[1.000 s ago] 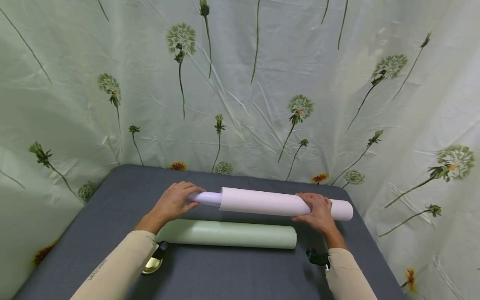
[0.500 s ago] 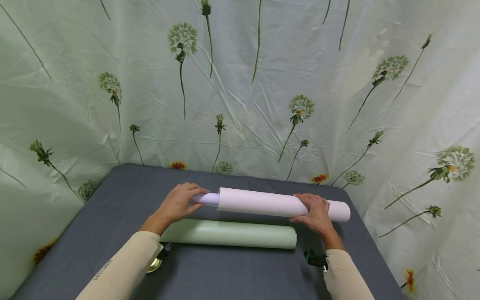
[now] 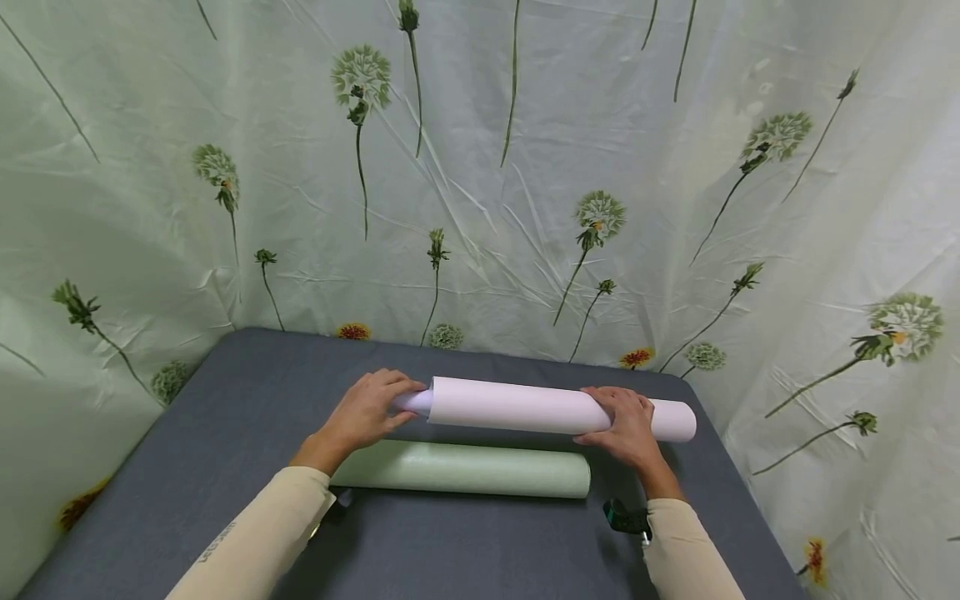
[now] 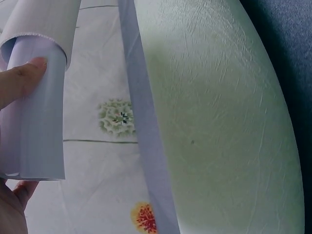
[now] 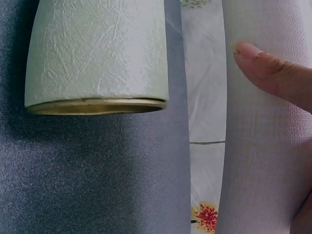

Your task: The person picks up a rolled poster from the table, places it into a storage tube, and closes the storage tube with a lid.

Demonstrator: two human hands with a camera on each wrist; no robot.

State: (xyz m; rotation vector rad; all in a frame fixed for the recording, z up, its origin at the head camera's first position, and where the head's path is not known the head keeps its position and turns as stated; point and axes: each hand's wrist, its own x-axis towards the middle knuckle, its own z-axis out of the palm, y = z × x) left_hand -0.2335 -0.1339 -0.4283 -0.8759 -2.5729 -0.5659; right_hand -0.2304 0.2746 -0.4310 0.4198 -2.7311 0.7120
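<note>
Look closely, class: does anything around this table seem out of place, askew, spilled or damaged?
Nothing looks spilled or clearly damaged. One oddity: a smooth lavender cylindrical roll, held by the left hand, juts from the left end of the wider pale pink cylindrical roll, so it looks only partly nested.

Possibly a home, floral curtain [image 3: 480, 167], grey table [image 3: 465, 554]

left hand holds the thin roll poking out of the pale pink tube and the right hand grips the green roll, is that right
Not quite: the head view shows the right hand gripping the pale pink tube, not the green roll, which lies on the table. The left hand does hold the thin roll poking out.
</note>
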